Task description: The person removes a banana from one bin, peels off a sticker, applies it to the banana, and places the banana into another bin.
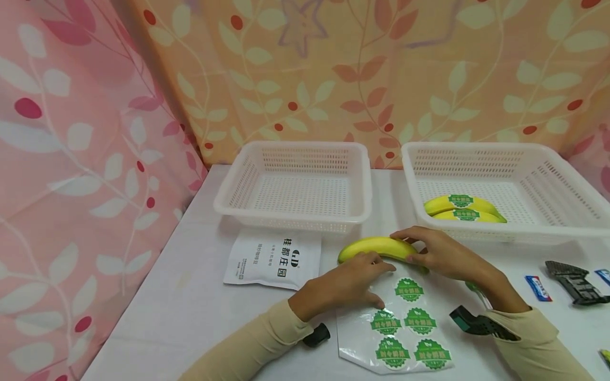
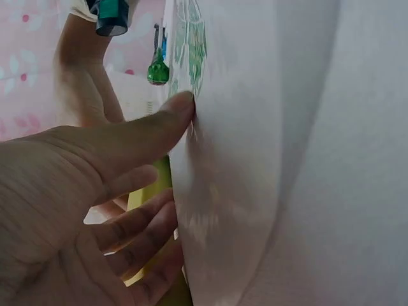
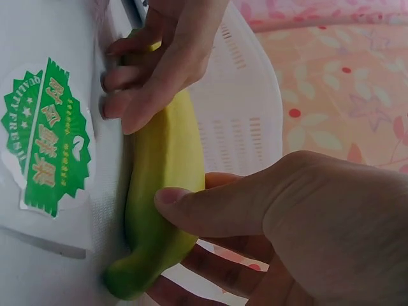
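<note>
A yellow banana [image 1: 369, 246] with a greenish stem end [image 3: 131, 271] lies on the table, just beyond a sheet of round green stickers [image 1: 355, 338]. My right hand [image 1: 445, 255] grips the banana near its stem end, thumb [image 3: 210, 207] on one side and fingers behind. My left hand [image 1: 345, 283] is spread over the sheet's upper left part. Its thumb [image 2: 159, 124] reaches down to the sheet beside a green sticker, while its other fingers [image 2: 143, 226] rest loosely against the banana. No sticker shows on the visible side of this banana.
Two stickered bananas [image 1: 464, 207] lie in the right white basket [image 1: 548, 228]. Another white basket [image 1: 290, 216] stands at the back left, behind a white pouch [image 1: 259, 259]. Small packets, one black [image 1: 576, 283] and one blue [image 1: 538, 288], lie at the right.
</note>
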Demonstrator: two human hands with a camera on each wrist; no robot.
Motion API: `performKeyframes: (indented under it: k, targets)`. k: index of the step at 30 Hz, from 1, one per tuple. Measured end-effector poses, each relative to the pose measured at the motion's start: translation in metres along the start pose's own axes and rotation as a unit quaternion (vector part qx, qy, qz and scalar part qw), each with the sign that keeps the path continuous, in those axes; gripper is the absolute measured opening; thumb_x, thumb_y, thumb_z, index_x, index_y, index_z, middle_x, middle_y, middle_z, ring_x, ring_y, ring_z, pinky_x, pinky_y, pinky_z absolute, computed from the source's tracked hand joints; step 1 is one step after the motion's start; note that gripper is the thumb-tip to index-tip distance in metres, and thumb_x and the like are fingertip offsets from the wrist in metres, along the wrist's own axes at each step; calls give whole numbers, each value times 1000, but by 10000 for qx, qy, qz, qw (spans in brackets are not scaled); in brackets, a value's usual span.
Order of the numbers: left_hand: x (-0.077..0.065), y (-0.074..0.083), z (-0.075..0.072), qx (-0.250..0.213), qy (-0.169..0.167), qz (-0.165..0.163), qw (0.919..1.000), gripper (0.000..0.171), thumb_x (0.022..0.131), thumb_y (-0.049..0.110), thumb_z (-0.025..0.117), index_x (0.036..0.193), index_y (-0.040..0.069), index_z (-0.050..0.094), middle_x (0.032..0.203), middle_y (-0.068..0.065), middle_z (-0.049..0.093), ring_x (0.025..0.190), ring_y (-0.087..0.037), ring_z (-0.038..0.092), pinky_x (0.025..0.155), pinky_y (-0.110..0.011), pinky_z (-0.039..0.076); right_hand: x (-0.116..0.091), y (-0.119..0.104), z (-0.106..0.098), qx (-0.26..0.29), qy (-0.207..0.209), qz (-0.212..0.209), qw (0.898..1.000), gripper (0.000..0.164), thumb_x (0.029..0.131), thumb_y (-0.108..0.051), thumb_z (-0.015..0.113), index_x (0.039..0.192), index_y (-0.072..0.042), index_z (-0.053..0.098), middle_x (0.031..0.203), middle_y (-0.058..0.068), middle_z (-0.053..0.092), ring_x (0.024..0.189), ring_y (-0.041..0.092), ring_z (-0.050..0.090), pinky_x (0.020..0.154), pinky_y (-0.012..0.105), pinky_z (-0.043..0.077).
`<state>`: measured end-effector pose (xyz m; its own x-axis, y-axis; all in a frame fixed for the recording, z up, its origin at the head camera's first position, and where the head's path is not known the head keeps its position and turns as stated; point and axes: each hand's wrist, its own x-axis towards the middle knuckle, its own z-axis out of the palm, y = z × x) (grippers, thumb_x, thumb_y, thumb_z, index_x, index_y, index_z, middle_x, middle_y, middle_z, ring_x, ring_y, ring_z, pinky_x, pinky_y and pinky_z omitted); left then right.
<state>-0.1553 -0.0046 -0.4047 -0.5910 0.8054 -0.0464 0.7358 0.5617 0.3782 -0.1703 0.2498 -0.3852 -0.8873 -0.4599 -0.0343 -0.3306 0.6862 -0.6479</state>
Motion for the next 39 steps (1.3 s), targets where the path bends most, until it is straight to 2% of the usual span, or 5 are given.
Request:
performKeyframes:
  k: [15,24,28,35,39]
  targets:
    - [6,-6,-5,-1247,-274,-90,9918,71,86,13,90,150,12,58,127,3,69,113,1,62,96,-12,47,-12,-22,-9,-648,140,177,9976,52,95,-19,80,144,-14,64,146,14,64,135,42,57,106,70,46]
    - [7,-18,-12,-1874,-277,335,9813,66,87,6,86,147,12,61,134,2,67,114,-2,60,96,-15,48,-26,-38,-18,-31,-380,-576,9976,29,92,-24,84,120,-30,77,133,-6,69,122,25,64,98,42,57]
    - [4,-23,-19,-2980,-256,90,9542,74,86,2,85,153,14,56,140,2,64,113,-3,61,94,-18,51,-25,-36,-18,69,-624,-499,9968,27,91,-26,85,115,-36,78,136,-3,67,126,29,62,100,49,56]
    - [3,-26,-22,-5170,-548,-379,8534,82,84,-14,76,156,16,51,133,-8,74,91,-15,77,76,-34,65,-23,-33,-16,251,-810,-328,9959,34,87,-28,88,119,-33,77,142,8,63,130,39,58,103,69,50]
    - [4,-26,-22,-5549,-557,-321,8294,83,83,-16,73,157,14,49,138,-11,71,97,-15,76,81,-34,64,-22,-33,-16,290,-788,-357,9958,36,87,-29,89,119,-32,75,139,2,65,125,31,58,101,58,53]
